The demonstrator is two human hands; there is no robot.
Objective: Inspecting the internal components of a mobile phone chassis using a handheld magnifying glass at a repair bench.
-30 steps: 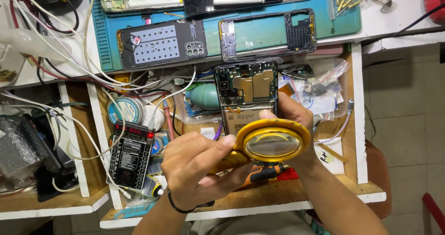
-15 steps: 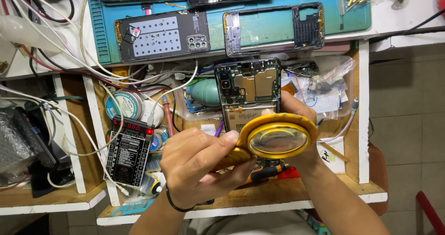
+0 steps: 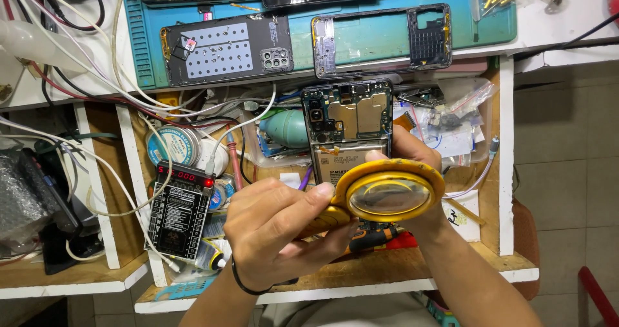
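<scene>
Hands hold things: left (image 3: 277, 230) yellow magnifier (image 3: 387, 195), right (image 3: 412, 172) opened phone (image 3: 348, 124).

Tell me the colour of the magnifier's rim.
Yellow: the magnifier rim shows best in the head view, held by the left hand.

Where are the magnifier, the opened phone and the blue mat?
magnifier (image 3: 389, 196), head view, on its lens.
opened phone (image 3: 348, 117), head view, on the bare circuit board.
blue mat (image 3: 480, 17), head view, on a bare patch at its right end.

both hands raised close together, left hand (image 3: 280, 227) curled, right hand (image 3: 412, 162) gripping
</scene>
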